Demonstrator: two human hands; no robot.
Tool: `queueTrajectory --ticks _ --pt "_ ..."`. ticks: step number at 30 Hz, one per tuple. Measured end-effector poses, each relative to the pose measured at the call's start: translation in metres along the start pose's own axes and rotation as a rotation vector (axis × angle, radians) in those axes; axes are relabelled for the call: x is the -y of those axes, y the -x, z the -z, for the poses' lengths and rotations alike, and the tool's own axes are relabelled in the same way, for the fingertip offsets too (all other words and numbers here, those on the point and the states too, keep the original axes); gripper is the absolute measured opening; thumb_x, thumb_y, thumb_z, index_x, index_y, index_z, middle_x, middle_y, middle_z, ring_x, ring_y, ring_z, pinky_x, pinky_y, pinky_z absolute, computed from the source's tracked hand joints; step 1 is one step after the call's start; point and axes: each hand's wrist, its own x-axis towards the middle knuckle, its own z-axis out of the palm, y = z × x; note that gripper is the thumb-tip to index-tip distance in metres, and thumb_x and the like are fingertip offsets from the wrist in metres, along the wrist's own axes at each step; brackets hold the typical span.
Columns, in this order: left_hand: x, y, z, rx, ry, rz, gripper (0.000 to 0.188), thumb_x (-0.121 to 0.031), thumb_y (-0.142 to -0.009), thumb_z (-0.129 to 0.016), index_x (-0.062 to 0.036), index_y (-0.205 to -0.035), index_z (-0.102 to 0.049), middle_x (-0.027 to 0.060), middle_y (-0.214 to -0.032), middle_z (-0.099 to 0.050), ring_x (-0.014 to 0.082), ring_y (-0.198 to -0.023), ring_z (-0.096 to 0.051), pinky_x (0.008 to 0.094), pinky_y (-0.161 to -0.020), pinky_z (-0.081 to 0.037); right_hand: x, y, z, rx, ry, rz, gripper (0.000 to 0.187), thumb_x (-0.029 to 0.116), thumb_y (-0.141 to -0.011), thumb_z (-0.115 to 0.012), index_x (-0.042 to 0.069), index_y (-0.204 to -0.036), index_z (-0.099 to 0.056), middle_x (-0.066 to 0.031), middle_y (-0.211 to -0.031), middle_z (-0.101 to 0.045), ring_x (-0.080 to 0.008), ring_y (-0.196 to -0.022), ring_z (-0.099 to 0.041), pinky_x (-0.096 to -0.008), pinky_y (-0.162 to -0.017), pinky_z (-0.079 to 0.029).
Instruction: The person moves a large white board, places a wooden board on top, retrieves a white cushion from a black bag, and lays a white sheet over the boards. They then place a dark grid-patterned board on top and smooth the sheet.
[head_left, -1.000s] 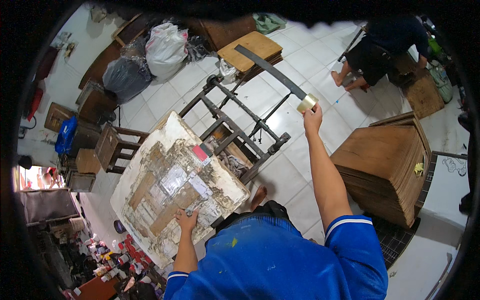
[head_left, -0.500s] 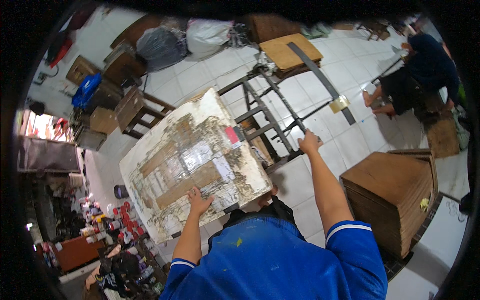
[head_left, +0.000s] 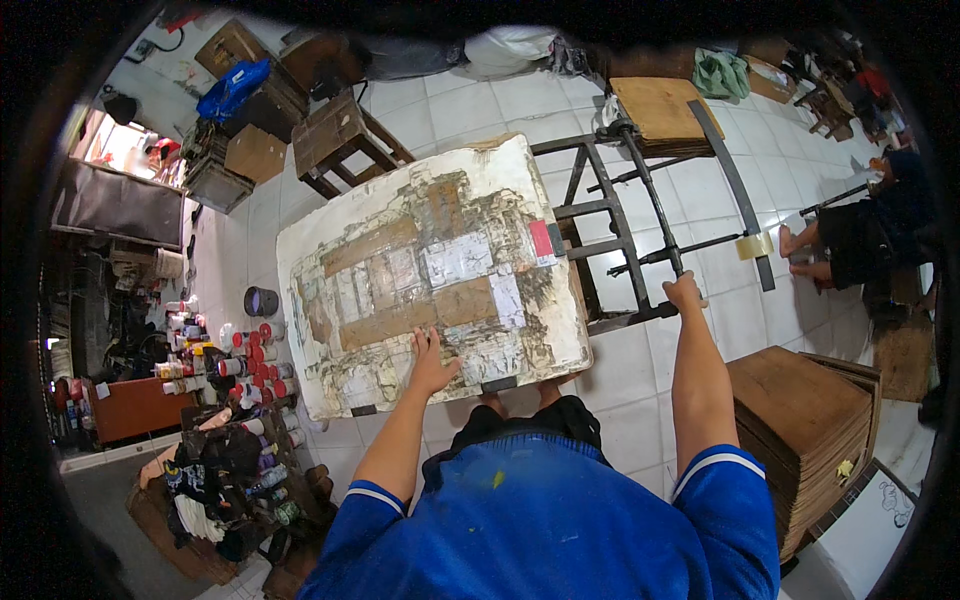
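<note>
A worn white board (head_left: 400,215), like a tabletop, lies in front of me with brown and clear tape patches and peeling paint. My left hand (head_left: 433,368) rests flat near its front edge, fingers stretched out. To the right, a black metal frame (head_left: 612,245) joins the board's side. My right hand (head_left: 686,291) is closed around the near end of a black metal bar (head_left: 655,215) on this frame. Farther right, a thin rod from the frame meets a long flat grey strip (head_left: 735,170), which carries a roll of yellowish tape (head_left: 754,246).
A stack of brown boards (head_left: 800,430) stands at the lower right. Several paint pots (head_left: 255,350) crowd the floor at left, near a dark bucket (head_left: 261,301). A wooden stool (head_left: 345,135) stands behind the board. Another person (head_left: 855,235) sits at far right.
My view has swung, so the board and frame appear farther right and turned slightly clockwise. Both hands keep their places, the left on the board and the right on the bar.
</note>
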Motion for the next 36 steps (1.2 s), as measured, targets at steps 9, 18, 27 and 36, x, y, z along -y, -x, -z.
queueTrajectory --ticks 9,18,27,36 --pt "-0.011 0.002 0.015 0.022 -0.073 0.068 0.114 -0.057 -0.077 -0.069 0.0008 -0.155 -0.008 0.0355 -0.157 0.006 0.0485 -0.148 0.007 0.0479 -0.120 -0.012 -0.005 0.019 0.001 0.074 -0.001 -0.042 0.067 0.035 -0.079 -0.066 0.008 -0.134 -0.041 -0.0159 -0.129 -0.061 -0.0371 -0.124 -0.055 -0.0630 -0.103 -0.030" --pt "-0.015 0.001 0.016 0.002 -0.144 0.087 0.116 -0.058 -0.077 -0.070 0.0011 -0.155 -0.008 0.0362 -0.157 0.005 0.0497 -0.147 0.006 0.0494 -0.120 -0.010 0.000 0.032 0.002 0.056 0.026 -0.086 0.063 0.036 -0.080 -0.068 0.008 -0.131 -0.044 -0.0137 -0.125 -0.063 -0.0361 -0.122 -0.056 -0.0631 -0.102 -0.030" --pt "-0.021 0.001 0.017 0.025 -0.240 0.097 0.116 -0.062 -0.078 -0.066 0.0020 -0.155 -0.006 0.0374 -0.156 0.005 0.0519 -0.146 0.007 0.0504 -0.120 -0.009 -0.010 0.092 -0.039 -0.374 0.050 0.071 0.081 0.032 -0.079 -0.072 0.014 -0.149 -0.034 -0.0134 -0.150 -0.035 -0.0347 -0.139 -0.031 -0.0662 -0.108 -0.022" --pt "0.070 0.019 0.061 -0.076 -0.298 -0.323 0.085 -0.058 -0.090 -0.055 -0.0168 -0.157 -0.022 0.0219 -0.163 -0.005 0.0452 -0.149 0.000 0.0593 -0.117 -0.010 -0.093 0.233 -0.266 0.361 -0.130 0.146 0.062 0.044 -0.089 -0.063 0.004 -0.135 -0.053 -0.0195 -0.147 -0.044 -0.0423 -0.128 -0.047 -0.0515 -0.106 -0.037"
